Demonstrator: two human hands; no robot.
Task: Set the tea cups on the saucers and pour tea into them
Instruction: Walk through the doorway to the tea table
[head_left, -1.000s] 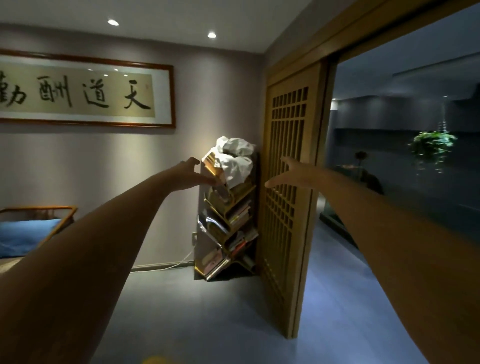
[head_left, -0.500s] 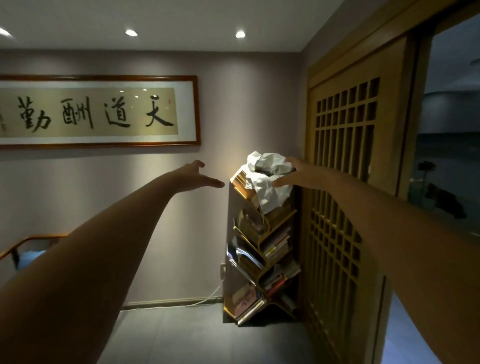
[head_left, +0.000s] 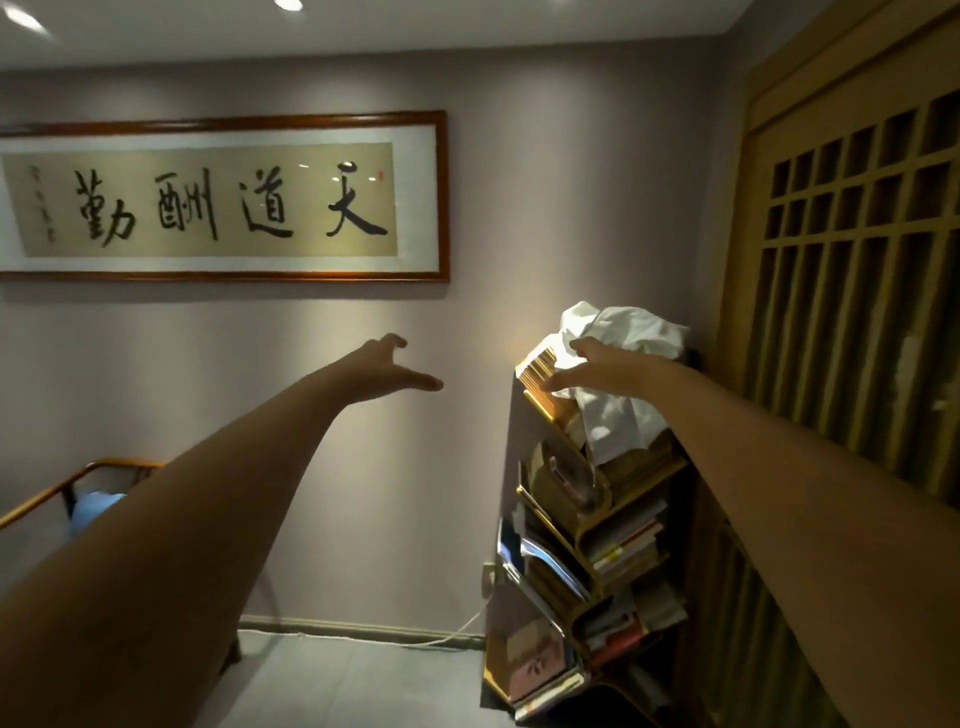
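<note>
No tea cups, saucers or teapot are in view. Both my arms stretch straight out in front of me at chest height. My left hand (head_left: 382, 371) is in front of the bare grey wall, fingers loosely spread, holding nothing. My right hand (head_left: 597, 366) is in line with the top of a bookshelf (head_left: 587, 545), fingers relaxed and empty; whether it touches the shelf I cannot tell.
A framed calligraphy scroll (head_left: 218, 200) hangs on the wall at upper left. White crumpled cloth (head_left: 623, 374) lies on top of the bookshelf. A wooden lattice door (head_left: 852, 291) fills the right. A wooden chair with a blue cushion (head_left: 93, 506) shows at lower left.
The view has swung left and upward: the dark room beyond the doorway has left the frame and the scroll has come toward the centre. Both hands stay outstretched and empty.
</note>
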